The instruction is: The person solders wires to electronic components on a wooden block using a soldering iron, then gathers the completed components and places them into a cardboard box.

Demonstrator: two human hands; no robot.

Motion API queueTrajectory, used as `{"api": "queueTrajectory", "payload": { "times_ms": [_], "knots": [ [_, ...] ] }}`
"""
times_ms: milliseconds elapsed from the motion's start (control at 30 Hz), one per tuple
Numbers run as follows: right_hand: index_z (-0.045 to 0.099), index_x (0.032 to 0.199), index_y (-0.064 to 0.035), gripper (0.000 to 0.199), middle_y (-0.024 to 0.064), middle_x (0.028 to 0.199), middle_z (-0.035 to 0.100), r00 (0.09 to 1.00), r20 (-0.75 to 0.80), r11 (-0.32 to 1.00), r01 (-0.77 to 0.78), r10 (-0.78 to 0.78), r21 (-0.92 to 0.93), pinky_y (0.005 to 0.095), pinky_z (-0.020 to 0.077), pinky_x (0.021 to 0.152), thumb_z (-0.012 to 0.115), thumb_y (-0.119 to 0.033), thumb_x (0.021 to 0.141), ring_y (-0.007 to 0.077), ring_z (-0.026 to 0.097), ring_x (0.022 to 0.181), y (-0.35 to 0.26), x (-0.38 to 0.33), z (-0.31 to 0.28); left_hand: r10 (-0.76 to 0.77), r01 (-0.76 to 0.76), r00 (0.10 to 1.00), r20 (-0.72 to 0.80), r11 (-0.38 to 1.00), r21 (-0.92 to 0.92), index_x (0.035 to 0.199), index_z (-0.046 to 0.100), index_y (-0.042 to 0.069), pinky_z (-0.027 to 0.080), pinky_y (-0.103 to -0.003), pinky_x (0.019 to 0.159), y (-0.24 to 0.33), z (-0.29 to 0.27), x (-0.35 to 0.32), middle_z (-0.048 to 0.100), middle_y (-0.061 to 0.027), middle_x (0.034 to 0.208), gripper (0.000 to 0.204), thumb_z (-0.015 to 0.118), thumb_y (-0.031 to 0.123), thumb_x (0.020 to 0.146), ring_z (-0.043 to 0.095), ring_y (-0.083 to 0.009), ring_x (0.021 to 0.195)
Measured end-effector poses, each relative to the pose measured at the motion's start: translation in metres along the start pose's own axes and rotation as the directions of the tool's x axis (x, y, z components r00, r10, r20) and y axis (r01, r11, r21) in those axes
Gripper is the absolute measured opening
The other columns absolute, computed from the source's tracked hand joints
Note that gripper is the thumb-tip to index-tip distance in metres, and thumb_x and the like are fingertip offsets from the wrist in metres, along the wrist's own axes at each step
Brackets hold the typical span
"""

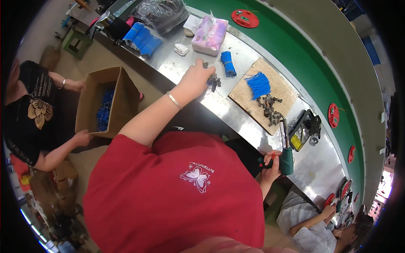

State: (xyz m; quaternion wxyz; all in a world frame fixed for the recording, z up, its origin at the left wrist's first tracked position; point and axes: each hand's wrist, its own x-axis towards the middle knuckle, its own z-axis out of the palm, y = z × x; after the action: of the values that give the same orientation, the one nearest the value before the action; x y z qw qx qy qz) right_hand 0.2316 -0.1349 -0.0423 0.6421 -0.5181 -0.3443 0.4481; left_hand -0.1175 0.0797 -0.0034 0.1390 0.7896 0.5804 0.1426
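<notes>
My left hand (195,81) reaches over the metal bench, fingers curled on a small pile of dark grey parts (214,82) whose exact kind I cannot make out. Some show between thumb and fingers. My right hand (271,165) is closed on the grip of a green soldering gun (287,161), its metal barrel pointing away toward a wooden board (244,99). On that board lie a fanned bundle of blue wires (258,85) and a heap of similar dark parts (270,110). A tied bundle of blue wires (228,64) lies between my left hand and the board.
A pink tissue pack (210,36), crumpled tissue (181,49) and more blue bundles (142,39) lie farther back. Right of the board stands a black tray (301,130). A green conveyor (295,46) carries red discs (244,19). At left, a person holds a cardboard box (122,101); another works lower right.
</notes>
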Motion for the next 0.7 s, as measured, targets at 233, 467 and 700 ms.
{"api": "queueTrajectory", "payload": {
  "times_ms": [233, 467, 700],
  "knots": [
    [0.051, 0.099, 0.0000, 0.015, 0.0155, 0.088, 0.059, 0.996, 0.066, 0.993, 0.051, -0.058, 0.110, 0.0279, 0.0411, 0.057, 0.051, -0.015, 0.095, 0.0107, 0.045, 0.053, 0.003, -0.025, -0.017, 0.070, -0.082, 0.996, -0.055, 0.955, -0.286, 0.101, 0.061, 0.012, 0.052, -0.042, 0.082, -0.012, -0.011, -0.018, 0.050, -0.0197, 0.108, 0.032, 0.064, 0.001, 0.072, 0.059, -0.0402, 0.088],
    [0.052, 0.102, -0.0012, 0.016, 0.0148, 0.090, 0.059, 0.992, 0.118, 0.995, 0.030, -0.041, 0.097, 0.0279, 0.0406, 0.058, 0.052, -0.016, 0.096, 0.0107, 0.045, 0.054, -0.001, -0.040, -0.034, -0.384, 0.396, 0.895, 0.228, 0.445, -0.803, 0.112, 0.063, 0.009, 0.043, -0.023, 0.053, -0.074, -0.065, -0.070, 0.059, -0.0030, 0.089, 0.036, 0.061, 0.002, 0.077, 0.051, -0.0094, 0.060],
    [0.052, 0.101, -0.0017, 0.015, 0.0135, 0.087, 0.058, 0.989, 0.150, 0.997, -0.031, 0.021, 0.068, 0.0265, 0.0390, 0.056, 0.052, -0.016, 0.096, 0.0105, 0.044, 0.053, -0.015, -0.034, -0.018, -0.715, 0.698, 0.700, 0.004, 0.682, -0.217, 0.103, 0.065, 0.007, 0.048, -0.029, 0.056, -0.211, -0.143, -0.201, 0.062, -0.0048, 0.071, 0.028, 0.063, 0.005, 0.075, 0.060, -0.0164, 0.066]
  ]
}}
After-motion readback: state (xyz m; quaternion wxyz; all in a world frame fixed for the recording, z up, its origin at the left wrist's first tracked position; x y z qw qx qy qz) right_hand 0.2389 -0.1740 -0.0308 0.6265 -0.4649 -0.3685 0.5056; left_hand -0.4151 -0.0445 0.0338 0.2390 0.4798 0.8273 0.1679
